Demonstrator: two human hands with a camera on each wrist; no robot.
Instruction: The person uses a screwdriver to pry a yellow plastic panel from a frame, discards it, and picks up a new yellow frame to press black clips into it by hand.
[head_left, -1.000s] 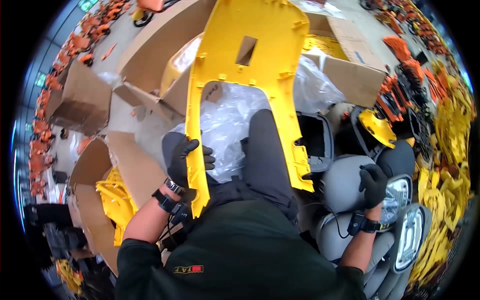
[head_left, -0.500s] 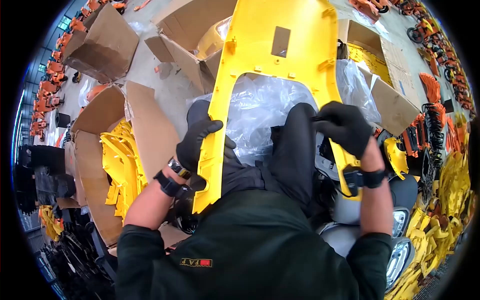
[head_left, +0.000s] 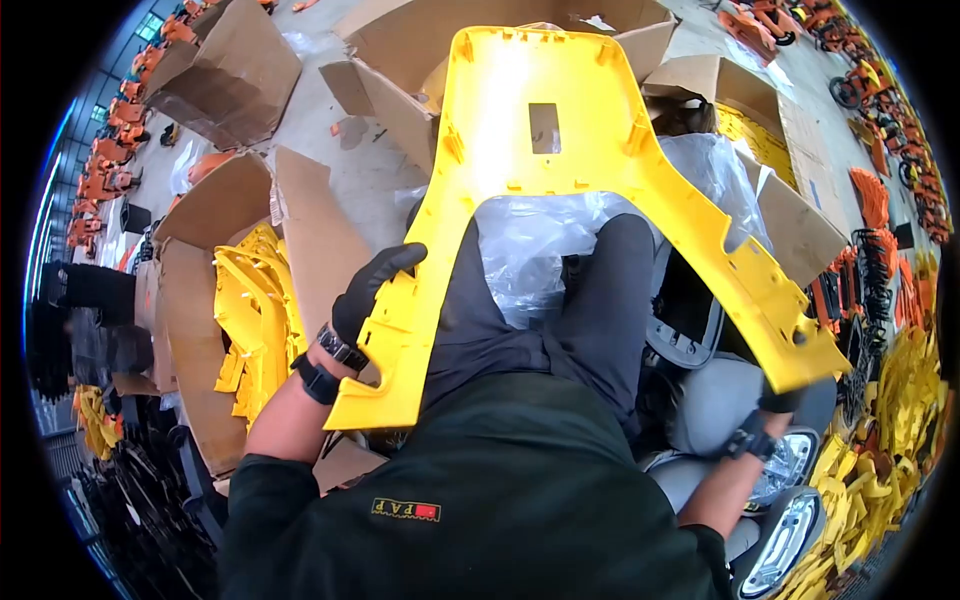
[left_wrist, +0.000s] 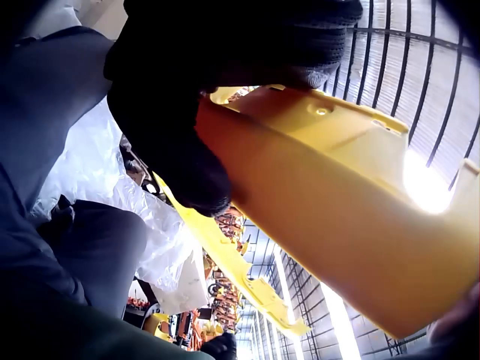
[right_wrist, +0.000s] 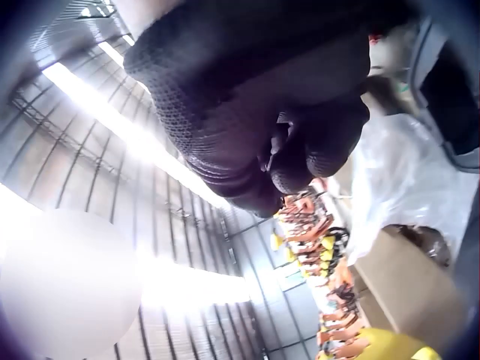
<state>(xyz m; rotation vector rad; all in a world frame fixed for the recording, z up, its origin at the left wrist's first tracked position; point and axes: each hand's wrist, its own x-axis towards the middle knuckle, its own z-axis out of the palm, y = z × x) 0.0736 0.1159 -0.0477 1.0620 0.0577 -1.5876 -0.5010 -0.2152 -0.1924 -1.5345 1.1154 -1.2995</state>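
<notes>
A large yellow plastic body panel (head_left: pixel 545 110), two-legged with a rectangular cutout, spans the space over the person's lap. The gloved left hand (head_left: pixel 378 290) grips its left leg; in the left wrist view the thumb (left_wrist: pixel 176 161) and fingers wrap that leg's edge. At lower right the gloved right hand (head_left: pixel 782 398) is mostly hidden behind the tip of the panel's right leg. Its fingers look curled in the right wrist view, where the right hand (right_wrist: pixel 255 112) pinches a small dark shiny piece (right_wrist: pixel 279 141), whose kind I cannot tell.
An open carton (head_left: pixel 185 330) of yellow parts (head_left: pixel 262 320) stands left. Another carton (head_left: pixel 800 190) sits at back right, near clear plastic wrap (head_left: pixel 520 260). Grey padded pieces (head_left: pixel 715 400) and a lamp unit (head_left: pixel 780 550) lie right, beside a yellow heap (head_left: pixel 870 470).
The right hand came up to the panel's right leg, then dropped back to the lower right. The panel has turned, its right leg now spreading farther right. The left hand keeps its grip.
</notes>
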